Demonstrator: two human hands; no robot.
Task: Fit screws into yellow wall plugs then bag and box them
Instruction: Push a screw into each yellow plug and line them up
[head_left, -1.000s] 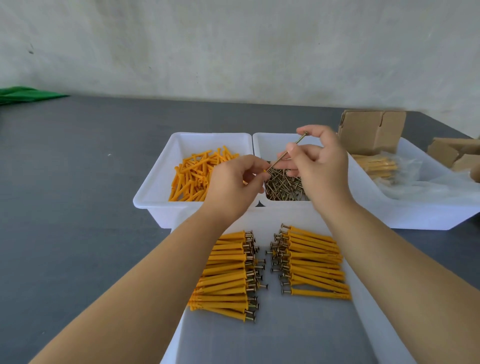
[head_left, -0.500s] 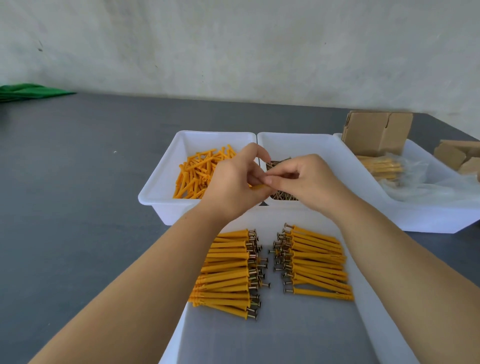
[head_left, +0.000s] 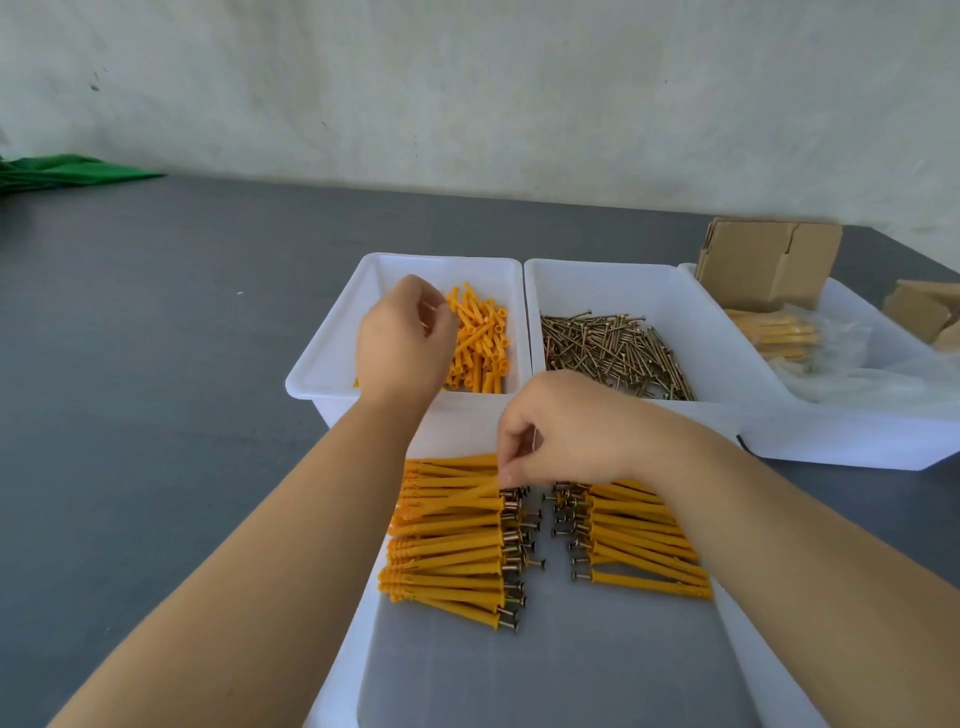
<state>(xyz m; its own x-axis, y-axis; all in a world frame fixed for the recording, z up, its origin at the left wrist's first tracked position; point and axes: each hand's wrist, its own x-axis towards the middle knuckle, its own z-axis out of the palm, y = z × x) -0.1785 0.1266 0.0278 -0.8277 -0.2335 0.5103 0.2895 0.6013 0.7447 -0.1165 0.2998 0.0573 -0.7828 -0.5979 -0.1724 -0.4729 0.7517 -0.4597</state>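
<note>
My left hand (head_left: 405, 345) reaches into the white bin (head_left: 322, 376) of loose yellow wall plugs (head_left: 480, 348); its curled fingertips pinch at a plug on the pile's left side. My right hand (head_left: 571, 431) pinches the head end of a plug fitted with a screw (head_left: 452, 500) and holds it slanted on the left row of fitted plugs (head_left: 447, 566) in the near tray (head_left: 545, 675). A second row of fitted plugs (head_left: 644, 545) lies under my right wrist. The loose screws (head_left: 608, 353) fill the middle bin (head_left: 597, 283).
A third white bin (head_left: 831, 441) at the right holds bagged plugs (head_left: 774, 332) and an open cardboard box (head_left: 763, 260). More cardboard (head_left: 924, 312) sits at the far right edge. A green cloth (head_left: 67, 169) lies at the far left of the grey table.
My hands have parted. The right hand came down to the near tray with the fitted plug. The left hand moved out to the plug bin.
</note>
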